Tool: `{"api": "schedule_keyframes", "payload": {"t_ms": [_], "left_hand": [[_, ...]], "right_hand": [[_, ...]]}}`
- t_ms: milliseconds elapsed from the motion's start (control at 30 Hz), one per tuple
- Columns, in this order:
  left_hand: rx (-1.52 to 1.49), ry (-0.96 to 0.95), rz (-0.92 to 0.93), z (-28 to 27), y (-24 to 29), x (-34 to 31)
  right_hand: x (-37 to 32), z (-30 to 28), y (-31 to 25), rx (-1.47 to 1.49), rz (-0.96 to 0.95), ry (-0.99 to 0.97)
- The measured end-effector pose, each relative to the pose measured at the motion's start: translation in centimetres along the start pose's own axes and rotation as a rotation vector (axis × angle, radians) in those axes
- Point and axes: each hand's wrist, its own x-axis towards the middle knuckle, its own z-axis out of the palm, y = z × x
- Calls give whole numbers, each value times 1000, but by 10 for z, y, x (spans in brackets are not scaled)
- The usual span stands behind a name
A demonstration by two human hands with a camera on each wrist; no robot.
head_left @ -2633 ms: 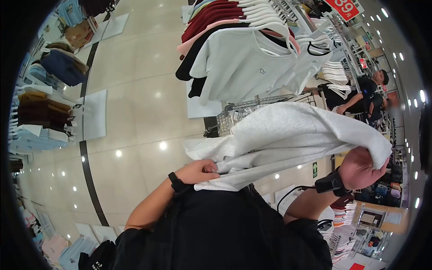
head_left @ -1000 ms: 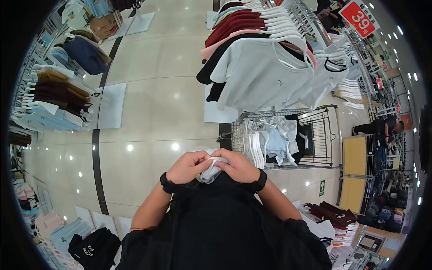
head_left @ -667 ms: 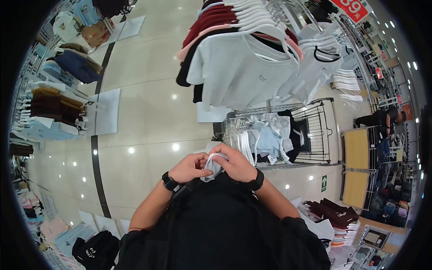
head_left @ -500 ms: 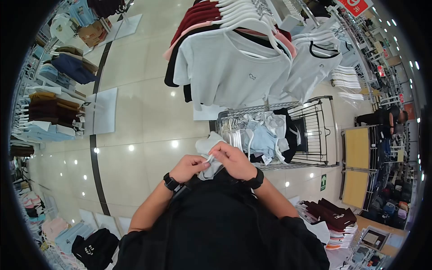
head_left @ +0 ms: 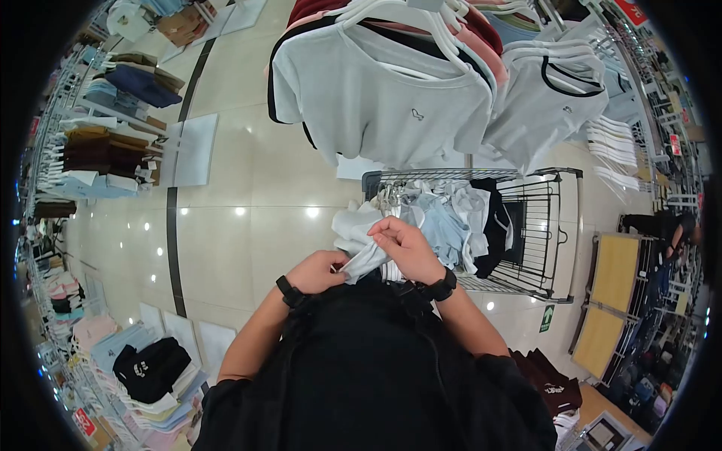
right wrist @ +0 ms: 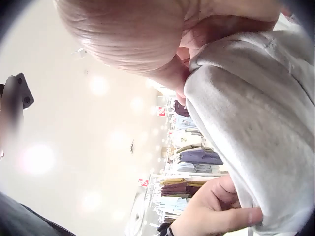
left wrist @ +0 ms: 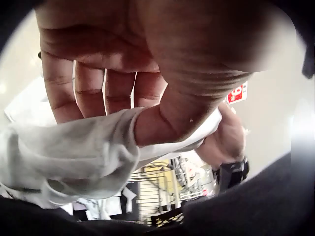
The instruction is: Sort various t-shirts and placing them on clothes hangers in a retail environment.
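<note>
In the head view a light grey garment point(head_left: 361, 229) hangs bunched between both hands, in front of the person's black top. The left hand point(head_left: 316, 272) pinches its lower left edge; the left wrist view shows that thumb on the grey cloth point(left wrist: 74, 157), fingers curled behind it. At the cloth's right side the right hand point(head_left: 407, 250) pinches a fold between thumb and fingers. From the right wrist view the cloth point(right wrist: 261, 118) runs between the right hand point(right wrist: 147, 39) and the left hand point(right wrist: 209, 211). Part of the garment is hidden by the hands.
A wire shopping cart point(head_left: 553, 233) with clothes and white hangers stands just beyond the right hand. Above it hang white shirts point(head_left: 383, 98) on a rack. Further clothes racks line the left side, and yellow boards point(head_left: 614, 268) stand at the right. A person in black is at the far right.
Earlier the garment was spread wide over the raised right hand; since then both hands have come together at it. In the last half second they moved slightly apart, with the cloth stretched between them.
</note>
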Motion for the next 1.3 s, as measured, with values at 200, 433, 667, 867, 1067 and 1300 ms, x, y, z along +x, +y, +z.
{"api": "schedule_keyframes", "payload": {"t_ms": [200,433,667,867,1067,1300], "left_hand": [[108,214,-65,17,11,-3],[205,135,-70,14,15,6],[268,94,76,38,-22,25],[671,693,-28,-4,-59,23],[742,874,-58,-9,-35,2],[602,403,-123,48,-83,49]], "right_hand": [[3,-15,2,-230,-176,-39],[0,-29,2,-543,-88,-153],[-9,-22,2,-86,-59,-189],[-2,-46,52,-798,-417,183],[3,-111,186,-789,92,221],[72,-138,372,-599,369,767]]}}
